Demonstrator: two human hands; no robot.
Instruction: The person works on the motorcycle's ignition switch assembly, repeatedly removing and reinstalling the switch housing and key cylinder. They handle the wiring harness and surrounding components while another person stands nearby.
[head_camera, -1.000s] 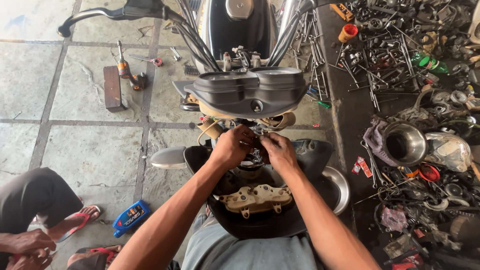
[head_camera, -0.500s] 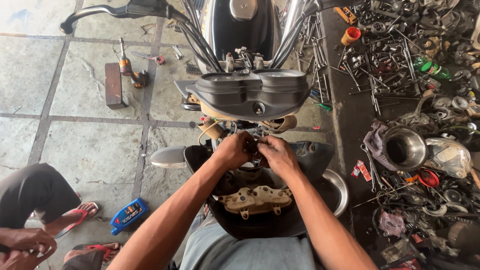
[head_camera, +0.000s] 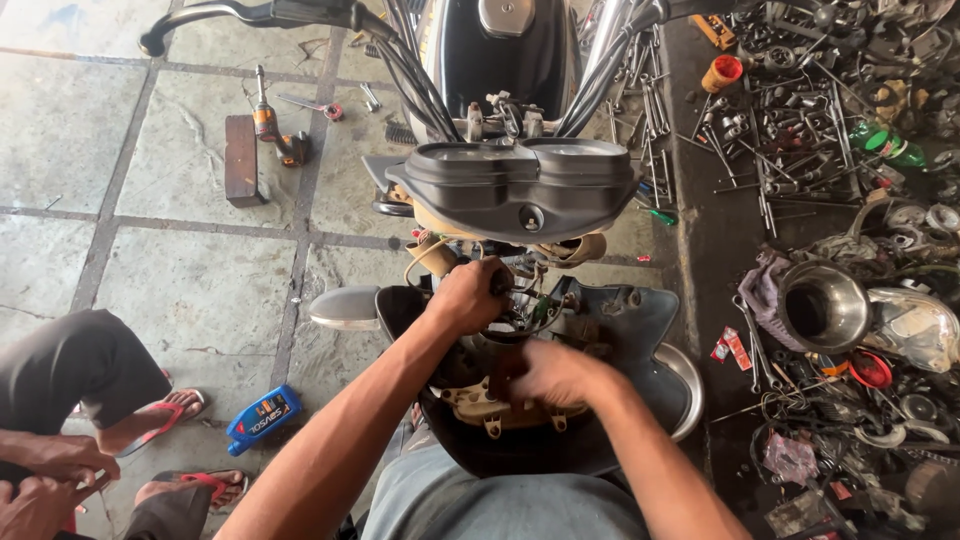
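I judge the job mid-way: headlight shell (head_camera: 640, 330) open, wiring (head_camera: 525, 310) exposed, my left hand (head_camera: 468, 295) gripping the wires, right hand (head_camera: 555, 372) blurred, grip untellable.

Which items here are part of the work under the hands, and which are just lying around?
In hand:
left hand in the wiring bundle
right hand, blurred, over the headlight housing
instrument cluster above

Lying about:
blue bottle
wooden block
steel bowl
loose tools
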